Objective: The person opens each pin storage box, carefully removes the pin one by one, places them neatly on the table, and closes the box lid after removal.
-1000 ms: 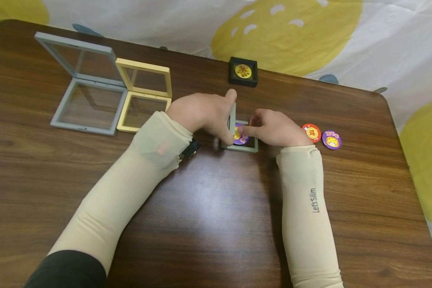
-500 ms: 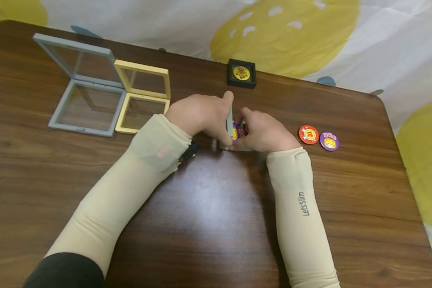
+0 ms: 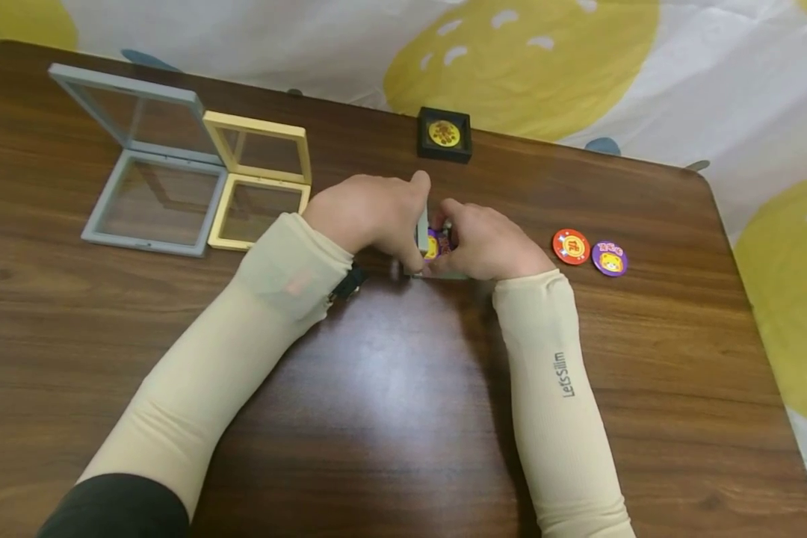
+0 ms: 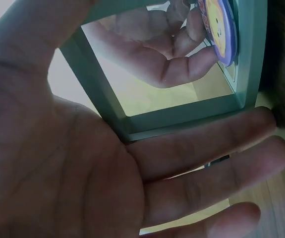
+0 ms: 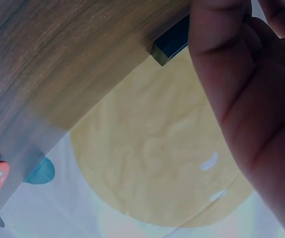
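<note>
Near the table's middle stands a small grey-green hinged frame [image 3: 423, 230], its lid raised. My left hand [image 3: 370, 213] grips that lid between thumb and fingers; in the left wrist view the frame [image 4: 182, 113] crosses my palm, with other fingers extended below it. Inside the frame lies a purple badge with a yellow face [image 3: 433, 246]. The curled fingers of my right hand [image 3: 491, 243] pinch at this badge [image 4: 221, 29], seen through the lid's clear pane. My right hand [image 5: 261, 99] hides its own fingertips in the right wrist view.
A large grey-blue frame [image 3: 90, 228] and a smaller yellow frame [image 3: 217, 224] stand open at left. Behind my hands sits a black frame [image 3: 460, 153] holding a yellow disc. A red badge [image 3: 571, 246] and another purple badge [image 3: 610, 258] lie at right.
My right hand has moved left and closer in over the badge inside the small frame. My left hand keeps its grip on the raised lid. The head view has shifted slightly.
</note>
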`<state>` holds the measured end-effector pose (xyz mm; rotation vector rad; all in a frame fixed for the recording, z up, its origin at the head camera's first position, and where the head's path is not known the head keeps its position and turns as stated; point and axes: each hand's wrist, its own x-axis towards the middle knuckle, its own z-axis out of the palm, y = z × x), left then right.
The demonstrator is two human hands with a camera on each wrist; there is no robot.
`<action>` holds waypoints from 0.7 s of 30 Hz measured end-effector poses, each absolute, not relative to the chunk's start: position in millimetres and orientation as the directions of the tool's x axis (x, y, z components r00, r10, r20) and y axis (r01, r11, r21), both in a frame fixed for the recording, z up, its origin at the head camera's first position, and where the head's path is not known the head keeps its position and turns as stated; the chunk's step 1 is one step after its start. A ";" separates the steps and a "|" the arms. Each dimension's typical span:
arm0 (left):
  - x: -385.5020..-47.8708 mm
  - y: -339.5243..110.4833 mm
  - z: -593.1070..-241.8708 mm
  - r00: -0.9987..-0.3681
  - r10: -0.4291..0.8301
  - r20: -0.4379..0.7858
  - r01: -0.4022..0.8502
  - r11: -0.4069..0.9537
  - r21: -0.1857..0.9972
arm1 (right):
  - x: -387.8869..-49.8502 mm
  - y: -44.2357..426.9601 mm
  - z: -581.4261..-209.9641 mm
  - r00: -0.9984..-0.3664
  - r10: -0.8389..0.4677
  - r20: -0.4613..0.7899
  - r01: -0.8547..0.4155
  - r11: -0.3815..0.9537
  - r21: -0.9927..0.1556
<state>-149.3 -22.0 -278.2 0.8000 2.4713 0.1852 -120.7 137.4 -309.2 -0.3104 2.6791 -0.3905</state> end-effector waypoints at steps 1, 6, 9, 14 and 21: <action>-149.5 -21.9 -277.9 -0.685 0.574 -0.449 0.501 0.818 0.281 | -120.8 137.3 -308.7 -0.889 -0.272 -0.368 -0.157 0.937 -0.313; -150.5 -21.7 -277.1 -0.681 0.565 -0.466 0.493 0.824 0.278 | -120.3 136.4 -307.5 -0.889 -0.263 -0.375 -0.150 0.941 -0.305; -150.6 -21.5 -277.1 -0.679 0.563 -0.471 0.491 0.826 0.278 | -119.7 136.1 -307.0 -0.892 -0.257 -0.371 -0.145 0.941 -0.305; -150.7 -22.5 -277.6 -0.679 0.558 -0.478 0.488 0.829 0.274 | -119.1 135.0 -307.3 -0.901 -0.244 -0.360 -0.137 0.945 -0.297; -150.7 -22.5 -277.9 -0.676 0.560 -0.480 0.481 0.828 0.289 | -118.5 135.2 -305.2 -0.902 -0.231 -0.364 -0.122 0.946 -0.299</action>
